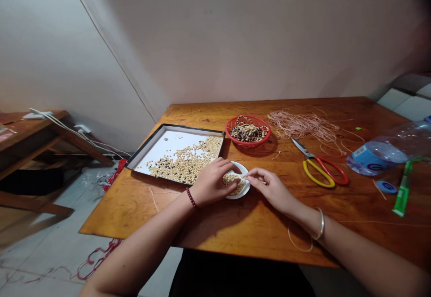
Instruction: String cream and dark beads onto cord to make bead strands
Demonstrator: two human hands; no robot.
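Head view: left hand, thumb and fingers parted, arches over pale beads in a white dish; right hand, fingertips drawn together at the rim, any held item too small to tell. Dish lies near the tray, back from the counter's front edge; wood extends between right hand and scissors.

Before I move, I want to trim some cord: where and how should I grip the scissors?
Probably by the yellow handle and red handle, from the near side: the scissors lie flat, handles nearer, blades pointing away.
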